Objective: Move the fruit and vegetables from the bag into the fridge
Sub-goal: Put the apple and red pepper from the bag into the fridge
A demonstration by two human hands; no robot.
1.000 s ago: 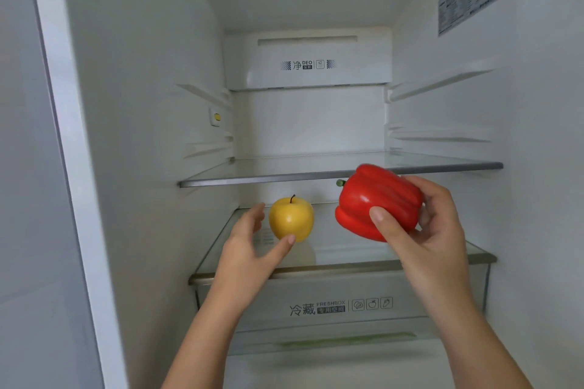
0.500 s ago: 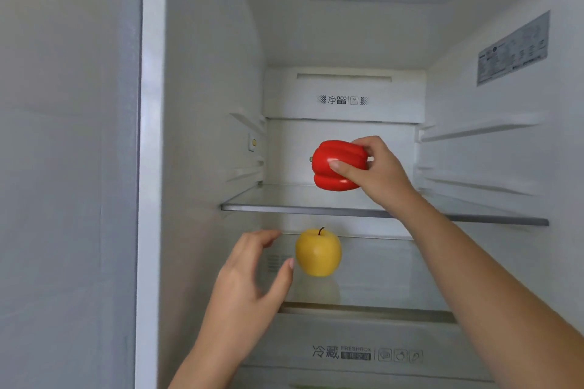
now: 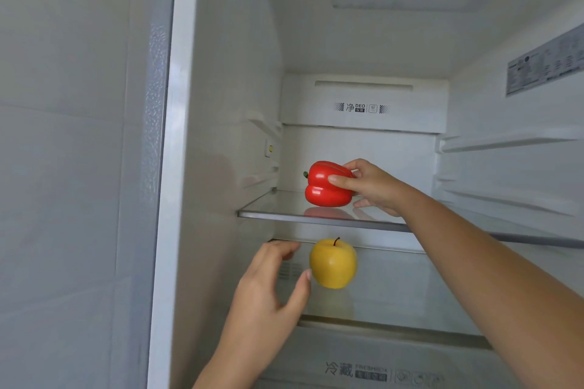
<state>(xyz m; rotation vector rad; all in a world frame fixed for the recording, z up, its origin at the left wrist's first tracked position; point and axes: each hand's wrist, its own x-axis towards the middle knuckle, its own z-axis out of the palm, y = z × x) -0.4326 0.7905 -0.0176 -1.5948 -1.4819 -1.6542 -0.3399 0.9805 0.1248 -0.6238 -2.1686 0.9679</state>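
A red bell pepper (image 3: 327, 188) lies on its side on the upper glass shelf (image 3: 271, 210) of the open fridge, its stem to the left. My right hand (image 3: 373, 186) grips it from the right, thumb in front and fingers on top. A yellow apple (image 3: 333, 264) stands upright on the lower glass shelf (image 3: 410, 303). My left hand (image 3: 268, 287) hovers just left of the apple, fingers spread, thumb tip close to its side but holding nothing. The bag is out of view.
A crisper drawer (image 3: 363, 366) with a printed label sits under the lower shelf. White shelf rails (image 3: 505, 142) run along the right wall. The fridge's left wall and frame (image 3: 177, 167) stand close to my left hand.
My right hand lifted the pepper from the lower shelf level up to the upper shelf and lowered it onto the glass. My left hand stayed beside the apple.
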